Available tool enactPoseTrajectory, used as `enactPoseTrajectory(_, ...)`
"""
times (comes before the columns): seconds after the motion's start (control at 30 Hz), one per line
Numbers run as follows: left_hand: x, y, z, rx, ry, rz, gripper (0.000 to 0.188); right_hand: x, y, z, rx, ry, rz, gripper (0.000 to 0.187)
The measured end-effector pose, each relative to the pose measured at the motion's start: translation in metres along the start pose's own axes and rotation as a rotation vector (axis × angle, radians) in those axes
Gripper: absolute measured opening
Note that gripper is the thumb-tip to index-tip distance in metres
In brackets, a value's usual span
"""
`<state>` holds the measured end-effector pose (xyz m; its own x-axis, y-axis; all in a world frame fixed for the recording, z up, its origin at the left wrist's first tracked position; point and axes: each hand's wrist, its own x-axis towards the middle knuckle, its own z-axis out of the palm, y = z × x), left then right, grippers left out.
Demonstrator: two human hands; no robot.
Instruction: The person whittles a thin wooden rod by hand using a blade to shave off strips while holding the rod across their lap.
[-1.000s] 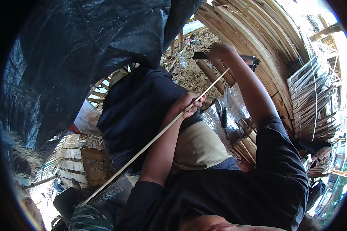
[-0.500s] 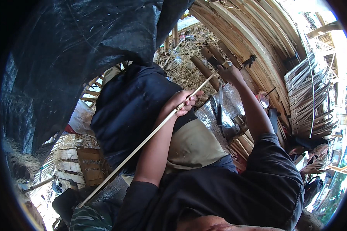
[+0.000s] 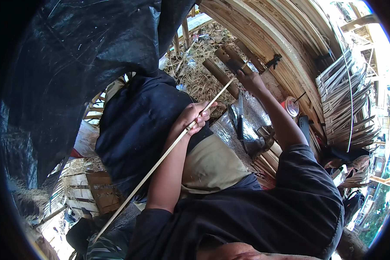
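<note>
A long, thin bamboo strip [image 3: 149, 173] runs slantwise from my lap at lower left up past both hands. My left hand [image 3: 196, 118] is closed around its upper part, over the dark cloth [image 3: 138, 125] covering my leg. Further up, my right hand [image 3: 250, 81] is closed at the strip's far end, with a short piece of it showing beyond the fingers. Whether a blade is also in those fingers is hidden. Close by stand cut bamboo pieces [image 3: 219, 74]. A knife with a dark handle [image 3: 240, 125] lies on a silvery sheet [image 3: 255, 113] below my right hand.
Long wooden slats [image 3: 277, 47] line the far right side, with a bundle of dry palm leaves [image 3: 344, 108] beside them. A round tub [image 3: 291, 106] and a dark phone-like slab [image 3: 304, 126] sit right of my forearm. Black plastic sheeting [image 3: 86, 52] hangs at left. Shavings [image 3: 195, 65] litter the ground.
My right hand has shifted slightly down and left along the strip, and the strip's tip now shows past it. The left hand keeps its grip. The whole view has shifted a little.
</note>
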<state>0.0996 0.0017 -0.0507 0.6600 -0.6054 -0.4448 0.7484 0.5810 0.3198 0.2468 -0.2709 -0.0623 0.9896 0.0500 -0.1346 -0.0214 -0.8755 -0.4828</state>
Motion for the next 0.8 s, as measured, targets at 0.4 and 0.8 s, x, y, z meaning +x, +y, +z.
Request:
enactPoseTrajectory(0.4, 0.001, -0.001, 0.005, -0.008, 0.011, -0.010, 0.027, -0.032, -0.026, -0.009, 0.044, -0.293, 0.329, 0.078)
enactPoseTrajectory(0.8, 0.002, -0.001, -0.003, -0.015, -0.003, -0.022, 0.029, -0.022, -0.034, -0.020, -0.157, -0.211, 0.192, 0.070)
